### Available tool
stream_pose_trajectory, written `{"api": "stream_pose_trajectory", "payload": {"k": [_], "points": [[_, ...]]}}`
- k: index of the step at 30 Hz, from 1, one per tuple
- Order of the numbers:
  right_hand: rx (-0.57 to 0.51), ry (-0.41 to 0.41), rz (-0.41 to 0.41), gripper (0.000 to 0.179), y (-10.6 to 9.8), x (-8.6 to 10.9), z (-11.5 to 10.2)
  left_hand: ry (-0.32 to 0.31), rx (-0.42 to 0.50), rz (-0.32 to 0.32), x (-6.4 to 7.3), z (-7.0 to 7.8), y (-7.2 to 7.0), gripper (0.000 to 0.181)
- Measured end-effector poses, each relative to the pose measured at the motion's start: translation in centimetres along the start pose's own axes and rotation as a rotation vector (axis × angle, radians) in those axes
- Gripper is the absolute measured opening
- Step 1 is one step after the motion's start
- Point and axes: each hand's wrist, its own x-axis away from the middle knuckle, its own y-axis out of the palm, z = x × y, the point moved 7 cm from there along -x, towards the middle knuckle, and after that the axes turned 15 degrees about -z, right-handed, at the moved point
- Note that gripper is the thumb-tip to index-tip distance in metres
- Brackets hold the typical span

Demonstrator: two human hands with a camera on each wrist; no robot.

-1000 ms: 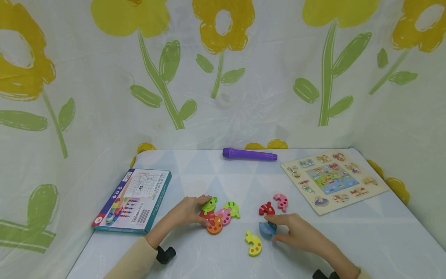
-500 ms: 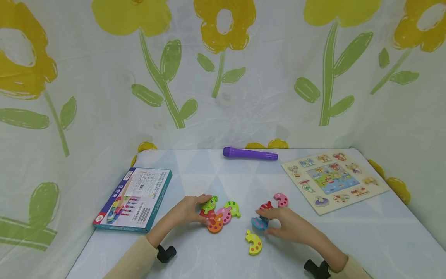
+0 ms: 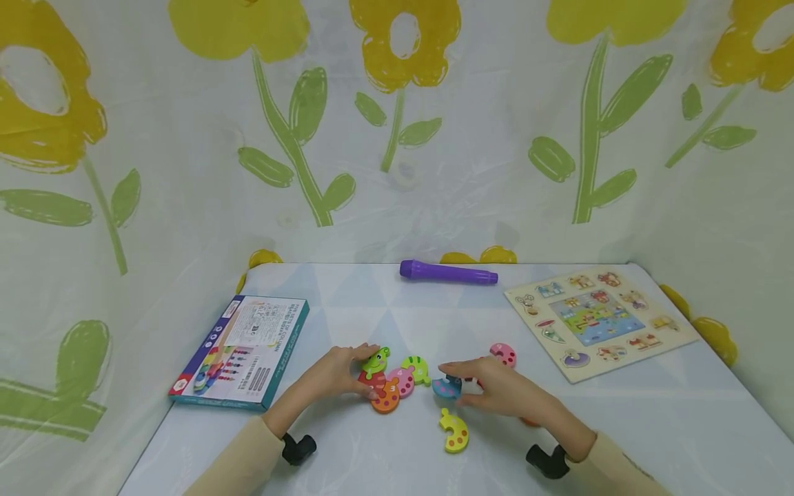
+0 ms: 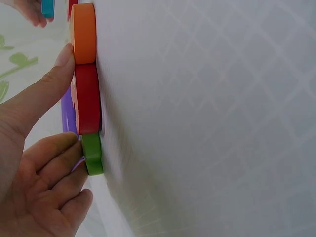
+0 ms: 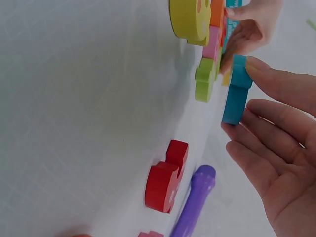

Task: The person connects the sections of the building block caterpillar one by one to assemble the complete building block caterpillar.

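Observation:
My left hand (image 3: 338, 373) holds a joined caterpillar puzzle, its thumb at the orange piece (image 4: 84, 33) and red piece (image 4: 87, 98), its fingers against the green smiling head (image 3: 375, 362). A pink piece (image 3: 403, 383) and a green striped piece (image 3: 418, 370) continue the chain. Just right of that chain's end, my right hand (image 3: 507, 388) pinches a blue puzzle piece (image 5: 238, 91) between thumb and fingers, raised above the table. Nearer me lies a loose yellow spotted piece (image 3: 455, 434).
Beyond the right hand lie a loose red piece (image 5: 165, 182) and a pink piece (image 3: 504, 354). An orange bit (image 3: 531, 421) peeks from under the right wrist. A purple microphone-shaped toy (image 3: 449, 272) is at the back, a boxed toy (image 3: 245, 351) left, a wooden picture board (image 3: 579, 372) right.
My right hand has carried the blue piece leftward and slightly away from me, past the loose red piece, toward the joined chain. The left hand stays on the caterpillar.

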Motion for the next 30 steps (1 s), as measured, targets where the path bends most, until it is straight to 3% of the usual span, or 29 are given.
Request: {"api": "stream_pose_trajectory", "payload": {"k": [30], "points": [[0.077, -0.055, -0.14, 0.056, 0.5, -4.1, 0.4, 0.0, 0.019, -0.005, 0.0, 0.1, -0.1, 0.082]]}}
